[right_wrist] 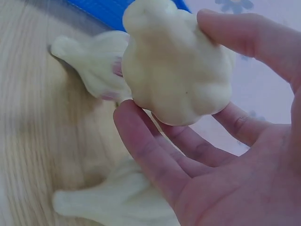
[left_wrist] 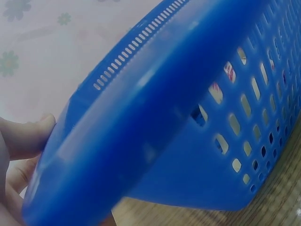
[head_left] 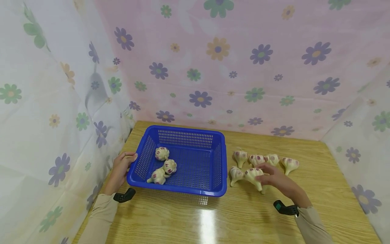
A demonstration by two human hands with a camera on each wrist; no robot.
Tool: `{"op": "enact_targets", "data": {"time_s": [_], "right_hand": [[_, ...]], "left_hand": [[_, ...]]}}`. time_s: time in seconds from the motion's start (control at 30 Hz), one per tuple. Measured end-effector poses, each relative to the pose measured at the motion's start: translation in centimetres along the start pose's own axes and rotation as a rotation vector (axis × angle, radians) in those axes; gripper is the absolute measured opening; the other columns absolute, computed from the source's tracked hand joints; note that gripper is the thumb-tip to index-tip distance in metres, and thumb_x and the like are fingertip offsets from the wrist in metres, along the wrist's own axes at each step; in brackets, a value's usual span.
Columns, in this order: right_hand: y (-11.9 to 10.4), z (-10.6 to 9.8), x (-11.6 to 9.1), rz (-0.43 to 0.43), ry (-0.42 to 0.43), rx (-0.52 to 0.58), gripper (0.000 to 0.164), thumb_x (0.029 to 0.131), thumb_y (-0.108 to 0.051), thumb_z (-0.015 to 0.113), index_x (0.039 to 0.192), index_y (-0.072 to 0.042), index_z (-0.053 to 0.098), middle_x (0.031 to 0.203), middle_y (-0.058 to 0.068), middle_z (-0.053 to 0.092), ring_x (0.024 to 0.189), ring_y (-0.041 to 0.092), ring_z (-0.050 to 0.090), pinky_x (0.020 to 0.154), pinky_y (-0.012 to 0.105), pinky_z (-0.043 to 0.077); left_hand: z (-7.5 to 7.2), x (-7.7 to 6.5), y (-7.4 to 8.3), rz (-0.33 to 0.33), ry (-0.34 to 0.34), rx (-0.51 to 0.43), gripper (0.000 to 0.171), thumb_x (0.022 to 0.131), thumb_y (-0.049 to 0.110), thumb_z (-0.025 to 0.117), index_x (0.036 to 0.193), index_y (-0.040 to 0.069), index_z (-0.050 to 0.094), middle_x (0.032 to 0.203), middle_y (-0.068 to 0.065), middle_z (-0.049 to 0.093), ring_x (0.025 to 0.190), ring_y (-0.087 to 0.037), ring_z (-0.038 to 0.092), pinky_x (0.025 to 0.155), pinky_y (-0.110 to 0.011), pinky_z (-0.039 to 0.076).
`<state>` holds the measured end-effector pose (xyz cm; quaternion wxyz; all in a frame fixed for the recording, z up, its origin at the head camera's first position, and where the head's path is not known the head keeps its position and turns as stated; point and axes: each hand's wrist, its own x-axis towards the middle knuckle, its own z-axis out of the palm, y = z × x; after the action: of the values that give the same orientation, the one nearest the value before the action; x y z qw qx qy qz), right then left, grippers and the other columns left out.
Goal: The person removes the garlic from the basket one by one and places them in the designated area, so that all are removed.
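A blue plastic basket (head_left: 195,189) with slotted sides stands on the table, three garlic bulbs in its left half; one bulb (head_left: 162,153) lies behind the other two. My left hand (head_left: 122,167) grips the basket's left rim, its thumb (left_wrist: 30,136) laid over the edge in the left wrist view. Right of the basket, my right hand (head_left: 278,179) holds a white and purple garlic bulb (right_wrist: 178,66) between thumb and fingers. Close beside that bulb lies another garlic bulb (head_left: 236,175), and part of one more (head_left: 265,188) shows beneath the hand.
Behind the right hand, several garlic bulbs (head_left: 240,157) form a loose row, the rightmost bulb (head_left: 290,164) a little apart. The wooden table (head_left: 170,220) meets a flowered cloth (head_left: 237,101) at the back, with more cloth at both sides.
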<state>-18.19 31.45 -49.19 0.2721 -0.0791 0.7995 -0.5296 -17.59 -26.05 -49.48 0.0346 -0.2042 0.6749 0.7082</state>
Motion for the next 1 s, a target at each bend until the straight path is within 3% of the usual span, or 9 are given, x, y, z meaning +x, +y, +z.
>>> {"op": "enact_targets", "data": {"time_s": [0.17, 0.23, 0.37, 0.5, 0.77, 0.87, 1.0], "right_hand": [[0.3, -1.4, -1.0, -0.025, 0.042, 0.013, 0.057, 0.096, -0.021, 0.056, 0.14, 0.002, 0.029, 0.149, 0.028, 0.012, 0.122, 0.043, 0.042, 0.09, 0.051, 0.043], [0.3, -2.0, -1.5, -0.034, 0.064, 0.017, 0.055, 0.096, -0.02, 0.055, 0.139, 0.003, 0.029, 0.147, 0.029, 0.015, 0.12, 0.034, 0.047, 0.089, 0.047, 0.045], [0.5, -3.1, -2.4, -0.048, 0.094, 0.021, 0.057, 0.097, -0.019, 0.053, 0.14, 0.005, 0.025, 0.147, 0.032, 0.014, 0.108, 0.003, 0.051, 0.087, 0.037, 0.048], [0.9, -4.0, -3.3, -0.051, 0.115, 0.043, 0.054, 0.098, -0.018, 0.052, 0.139, 0.005, 0.026, 0.147, 0.03, 0.013, 0.102, -0.01, 0.048, 0.083, 0.031, 0.049], [2.7, -6.2, -4.9, -0.016, 0.152, 0.08, 0.049, 0.099, -0.02, 0.05, 0.138, -0.001, 0.029, 0.147, 0.033, 0.005, 0.101, -0.011, 0.049, 0.083, 0.034, 0.05], [3.4, -6.6, -5.4, 0.012, 0.169, 0.083, 0.051, 0.099, -0.021, 0.05, 0.139, 0.002, 0.027, 0.146, 0.033, 0.008, 0.098, -0.01, 0.051, 0.082, 0.035, 0.05], [4.5, -7.0, -5.7, 0.042, 0.186, 0.099, 0.044, 0.098, -0.022, 0.051, 0.134, -0.004, 0.034, 0.142, 0.03, 0.013, 0.096, -0.003, 0.054, 0.081, 0.037, 0.051]], "left_hand": [[0.1, 0.0, -0.1, 0.018, 0.007, 0.002, 0.025, 0.091, 0.024, 0.064, 0.11, 0.01, 0.056, 0.088, -0.003, 0.067, 0.074, -0.019, 0.066, 0.06, -0.035, 0.055], [0.1, 0.0, 0.0, 0.015, 0.009, 0.001, 0.025, 0.091, 0.025, 0.064, 0.11, 0.01, 0.057, 0.088, -0.003, 0.067, 0.074, -0.019, 0.066, 0.06, -0.035, 0.055], [0.0, 0.0, 0.1, -0.014, 0.001, 0.011, 0.029, 0.092, 0.024, 0.063, 0.114, 0.008, 0.053, 0.088, -0.002, 0.066, 0.075, -0.017, 0.065, 0.062, -0.034, 0.054], [0.0, 0.1, 0.0, -0.023, -0.001, 0.021, 0.031, 0.093, 0.024, 0.062, 0.116, 0.007, 0.051, 0.088, -0.002, 0.066, 0.076, -0.017, 0.065, 0.062, -0.034, 0.054], [0.1, 0.1, 0.0, -0.033, 0.009, 0.029, 0.03, 0.093, 0.025, 0.061, 0.116, 0.009, 0.052, 0.089, -0.001, 0.066, 0.076, -0.018, 0.065, 0.063, -0.035, 0.054], [0.1, 0.1, 0.0, -0.034, 0.012, 0.03, 0.03, 0.093, 0.024, 0.061, 0.117, 0.009, 0.052, 0.09, -0.002, 0.066, 0.077, -0.018, 0.065, 0.063, -0.035, 0.054], [0.1, 0.2, 0.0, -0.039, 0.006, 0.023, 0.028, 0.093, 0.024, 0.061, 0.116, 0.01, 0.052, 0.091, -0.002, 0.066, 0.077, -0.019, 0.066, 0.064, -0.036, 0.055]]}}
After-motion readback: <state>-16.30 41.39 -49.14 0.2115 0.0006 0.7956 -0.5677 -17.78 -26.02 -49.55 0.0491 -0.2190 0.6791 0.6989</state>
